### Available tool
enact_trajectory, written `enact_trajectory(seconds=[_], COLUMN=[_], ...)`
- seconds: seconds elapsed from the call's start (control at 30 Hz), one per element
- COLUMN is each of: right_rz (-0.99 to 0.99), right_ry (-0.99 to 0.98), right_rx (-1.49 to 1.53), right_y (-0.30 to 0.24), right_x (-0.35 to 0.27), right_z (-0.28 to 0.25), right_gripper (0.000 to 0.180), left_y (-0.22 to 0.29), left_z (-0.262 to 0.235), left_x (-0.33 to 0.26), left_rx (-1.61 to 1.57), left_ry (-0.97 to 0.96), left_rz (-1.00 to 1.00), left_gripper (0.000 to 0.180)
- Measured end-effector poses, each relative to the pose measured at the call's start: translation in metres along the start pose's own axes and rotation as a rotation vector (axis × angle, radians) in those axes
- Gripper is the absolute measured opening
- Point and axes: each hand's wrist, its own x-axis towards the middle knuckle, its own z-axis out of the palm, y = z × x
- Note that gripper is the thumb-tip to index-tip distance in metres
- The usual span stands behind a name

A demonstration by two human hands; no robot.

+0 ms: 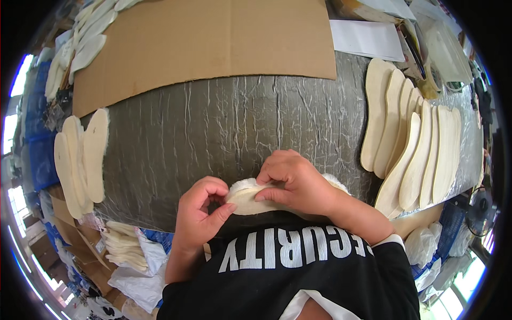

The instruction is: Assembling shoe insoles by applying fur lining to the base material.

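At the near edge of the table, close to my body, I hold a cream insole with a fluffy white layer along its far side. My left hand pinches its left end between thumb and fingers. My right hand grips it near the middle, thumb on the cream face and fingers on the fluffy edge. Its right end shows past my right wrist; the stretch between is hidden. To the right lie several cream insoles in overlapping rows. Several fluffy-edged insoles overlap at the left.
A large cardboard sheet covers the far part of the dark, wrinkled tabletop. White paper and plastic bags sit far right. More insoles pile far left. Below the left edge, a bag holds further insoles. A fan stands right.
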Motion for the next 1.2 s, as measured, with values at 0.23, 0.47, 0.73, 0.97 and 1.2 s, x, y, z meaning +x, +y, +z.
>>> enact_trajectory(seconds=[0.23,0.47,0.73,0.97,1.2], right_rz=[-0.015,0.268,0.339,0.271,0.589], right_ry=[0.011,-0.179,-0.146,-0.087,-0.131], right_rx=[-0.068,-0.018,0.109,0.004,0.351], right_y=[-0.003,0.002,0.003,0.004,0.018], right_x=[0.0,-0.008,-0.014,-0.015,0.013], right_z=[-0.001,-0.026,-0.022,-0.015,-0.042], right_gripper=[0.028,0.039,0.036,0.023,0.022], left_y=[-0.006,-0.017,-0.021,-0.024,-0.014], left_z=[0.0,-0.009,-0.011,-0.013,0.004], left_x=[0.017,0.013,0.013,0.012,0.033], left_rx=[0.189,0.019,0.031,0.003,-0.065], left_ry=[-0.104,0.001,-0.002,0.065,0.162], left_rz=[0.041,0.068,0.126,0.026,0.295], left_gripper=[0.025,0.023,0.024,0.023,0.066])
